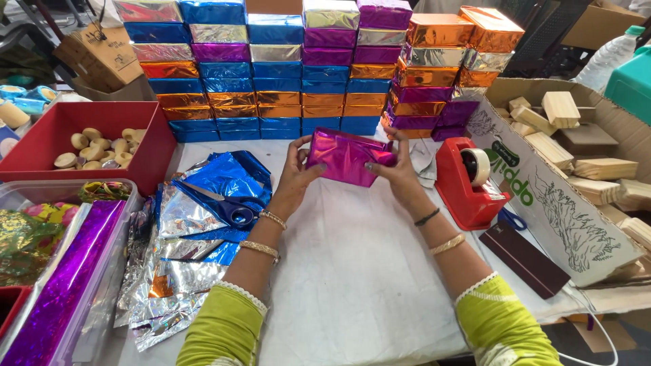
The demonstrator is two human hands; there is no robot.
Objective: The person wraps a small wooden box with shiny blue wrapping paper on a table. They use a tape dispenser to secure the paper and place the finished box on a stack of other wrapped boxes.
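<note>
Head view looks down on a white-covered table [352,271], the largest thing here, with a wall of foil-wrapped blocks [305,68] in blue, orange, purple and silver stacked along its far edge at twelve o'clock. At three o'clock an open cardboard box [542,196] holds bare wooden blocks [563,108]. At nine o'clock a red bin [152,146] holds small round wooden pieces, and below it, near eight o'clock, a clear tub [102,271] holds a roll of purple foil. Loose blue and silver foil sheets [196,224] lie just left of centre, with scissors [227,207] resting on them. A red tape dispenser [468,179] stands at two o'clock from the hands. At the centre, raised above the table, a block wrapped in magenta foil [342,156] is gripped from both ends: the left hand [293,179] clasps its left end, and the right hand [397,173] clasps its right end, fingers pressing the folded foil.
</note>
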